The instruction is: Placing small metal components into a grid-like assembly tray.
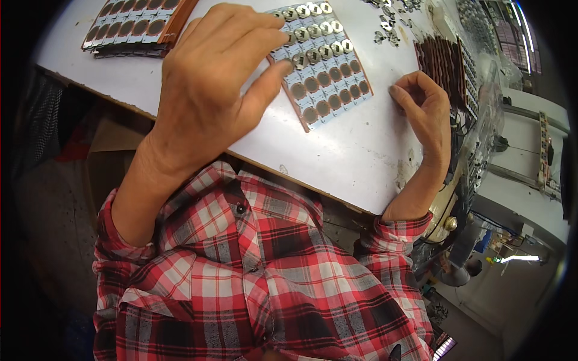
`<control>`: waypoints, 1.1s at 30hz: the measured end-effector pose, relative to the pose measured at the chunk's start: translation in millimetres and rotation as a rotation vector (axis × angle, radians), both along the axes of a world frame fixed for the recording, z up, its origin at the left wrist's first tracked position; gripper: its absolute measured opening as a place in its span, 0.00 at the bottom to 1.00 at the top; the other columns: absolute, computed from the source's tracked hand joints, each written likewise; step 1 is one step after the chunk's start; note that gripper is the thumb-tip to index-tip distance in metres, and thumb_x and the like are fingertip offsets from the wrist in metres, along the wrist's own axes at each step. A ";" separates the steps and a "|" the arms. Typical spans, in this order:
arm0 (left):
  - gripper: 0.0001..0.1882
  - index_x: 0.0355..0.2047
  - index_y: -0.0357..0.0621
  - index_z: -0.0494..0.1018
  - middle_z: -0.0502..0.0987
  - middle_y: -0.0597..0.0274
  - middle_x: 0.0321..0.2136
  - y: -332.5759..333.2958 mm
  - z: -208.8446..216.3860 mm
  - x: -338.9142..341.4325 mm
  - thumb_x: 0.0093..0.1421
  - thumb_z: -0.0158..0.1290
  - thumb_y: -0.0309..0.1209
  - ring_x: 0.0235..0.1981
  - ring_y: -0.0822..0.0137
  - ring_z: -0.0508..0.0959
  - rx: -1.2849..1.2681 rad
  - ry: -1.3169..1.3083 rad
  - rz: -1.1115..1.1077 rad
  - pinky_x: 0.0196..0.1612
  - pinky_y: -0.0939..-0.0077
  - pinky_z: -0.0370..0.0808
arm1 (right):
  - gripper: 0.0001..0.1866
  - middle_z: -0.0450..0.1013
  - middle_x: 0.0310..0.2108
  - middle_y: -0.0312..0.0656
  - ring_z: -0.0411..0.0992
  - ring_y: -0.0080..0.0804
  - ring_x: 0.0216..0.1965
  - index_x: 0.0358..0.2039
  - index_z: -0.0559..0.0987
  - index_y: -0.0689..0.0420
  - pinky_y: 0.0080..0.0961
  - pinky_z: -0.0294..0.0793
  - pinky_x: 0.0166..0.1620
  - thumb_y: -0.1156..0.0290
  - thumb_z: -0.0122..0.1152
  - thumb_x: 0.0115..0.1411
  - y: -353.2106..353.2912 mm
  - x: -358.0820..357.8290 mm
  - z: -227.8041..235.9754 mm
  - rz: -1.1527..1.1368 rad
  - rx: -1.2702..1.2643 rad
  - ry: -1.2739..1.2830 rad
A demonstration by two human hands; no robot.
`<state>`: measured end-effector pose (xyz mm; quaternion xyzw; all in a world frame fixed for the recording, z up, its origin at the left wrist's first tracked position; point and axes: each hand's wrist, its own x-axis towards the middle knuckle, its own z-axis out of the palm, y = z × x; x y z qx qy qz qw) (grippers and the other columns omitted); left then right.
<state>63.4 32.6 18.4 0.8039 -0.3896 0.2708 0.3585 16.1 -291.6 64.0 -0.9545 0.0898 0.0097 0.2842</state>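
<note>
A pale blue panel of small circuit boards (335,90) lies on the white table, tilted a little, with brown edges. Its far rows carry shiny metal battery clips (313,56); the nearer rows show bare dark round pads. My left hand (217,72) hovers over the panel's left edge, thumb and fingers apart, the fingertips by the clips at that side. Over the table to the panel's right is my right hand (424,105), its thumb and forefinger curled together in a pinch. Whatever may be between those fingertips is too small to make out.
More boards with dark round pads (129,24) are stacked at the far left. Loose metal clips (388,27) lie scattered beyond the panel. A row of brown-edged panels (442,66) stands at the right, near clear plastic wrapping (490,114). The white table's (313,171) front edge runs before me.
</note>
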 end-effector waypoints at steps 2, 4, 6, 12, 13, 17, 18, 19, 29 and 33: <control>0.17 0.43 0.38 0.82 0.82 0.52 0.49 6.2 2.5 5.7 0.51 0.67 0.21 0.53 0.50 0.79 0.021 0.039 0.007 0.54 0.59 0.76 | 0.05 0.73 0.25 0.29 0.68 0.14 0.26 0.31 0.79 0.61 0.15 0.65 0.29 0.74 0.65 0.62 -4.0 0.6 0.5 0.031 -0.072 -0.046; 0.17 0.47 0.38 0.80 0.80 0.46 0.50 5.7 10.8 12.3 0.57 0.64 0.30 0.56 0.47 0.75 0.092 0.261 -0.117 0.61 0.52 0.70 | 0.04 0.73 0.25 0.30 0.69 0.15 0.24 0.32 0.79 0.61 0.16 0.66 0.27 0.75 0.64 0.62 -6.4 -2.3 4.4 -0.021 -0.125 -0.008; 0.17 0.46 0.37 0.80 0.80 0.45 0.49 -12.9 -48.4 55.8 0.57 0.64 0.31 0.56 0.46 0.75 -0.442 -0.443 -0.398 0.59 0.53 0.71 | 0.03 0.75 0.24 0.33 0.70 0.17 0.24 0.35 0.80 0.62 0.17 0.68 0.26 0.76 0.63 0.63 -0.7 2.1 3.7 -0.042 0.031 -0.065; 0.18 0.46 0.38 0.79 0.79 0.46 0.50 9.3 0.1 16.2 0.57 0.65 0.33 0.57 0.46 0.74 0.039 0.222 -0.194 0.60 0.53 0.68 | 0.07 0.79 0.36 0.40 0.78 0.21 0.30 0.42 0.80 0.65 0.18 0.81 0.32 0.79 0.65 0.64 71.6 -0.6 -4.8 0.119 0.803 -0.001; 0.18 0.46 0.38 0.79 0.78 0.47 0.50 9.2 -1.4 15.6 0.57 0.65 0.33 0.57 0.47 0.73 0.043 0.202 -0.184 0.60 0.54 0.68 | 0.07 0.79 0.36 0.40 0.77 0.21 0.30 0.42 0.80 0.65 0.18 0.81 0.31 0.79 0.65 0.64 85.4 -1.4 -9.1 0.139 0.809 0.026; 0.18 0.45 0.38 0.79 0.78 0.47 0.49 8.2 -5.6 14.0 0.57 0.65 0.33 0.56 0.48 0.74 -0.015 0.205 -0.198 0.59 0.54 0.68 | 0.07 0.79 0.34 0.38 0.77 0.18 0.29 0.43 0.80 0.64 0.14 0.77 0.27 0.79 0.65 0.65 101.8 -3.7 -11.3 0.179 0.732 0.053; 0.18 0.45 0.38 0.79 0.78 0.47 0.49 6.4 -11.1 15.0 0.57 0.65 0.33 0.56 0.48 0.74 -0.018 0.208 -0.193 0.59 0.54 0.68 | 0.08 0.80 0.33 0.37 0.77 0.17 0.30 0.44 0.81 0.65 0.12 0.76 0.26 0.78 0.66 0.65 102.3 -4.0 -10.2 0.175 0.697 0.057; 0.17 0.44 0.38 0.80 0.79 0.47 0.49 3.7 -16.5 17.5 0.57 0.65 0.32 0.56 0.49 0.74 -0.017 0.011 -0.153 0.59 0.54 0.68 | 0.08 0.80 0.33 0.37 0.77 0.17 0.30 0.44 0.81 0.65 0.12 0.76 0.26 0.78 0.66 0.65 103.6 -4.4 -10.4 0.180 0.696 0.061; 0.15 0.44 0.37 0.82 0.79 0.46 0.50 7.8 -16.0 13.3 0.58 0.63 0.31 0.57 0.49 0.74 -0.023 -0.118 -0.119 0.61 0.55 0.68 | 0.07 0.79 0.32 0.34 0.73 0.14 0.27 0.43 0.81 0.65 0.12 0.70 0.26 0.78 0.66 0.65 113.9 -11.6 -12.9 0.274 0.490 -0.061; 0.15 0.44 0.37 0.82 0.79 0.45 0.50 5.7 -17.0 14.3 0.58 0.63 0.31 0.57 0.49 0.74 -0.008 -0.130 -0.119 0.61 0.55 0.67 | 0.07 0.79 0.32 0.35 0.73 0.16 0.28 0.43 0.81 0.66 0.14 0.72 0.29 0.80 0.66 0.65 110.8 -12.5 -20.4 0.294 0.457 -0.158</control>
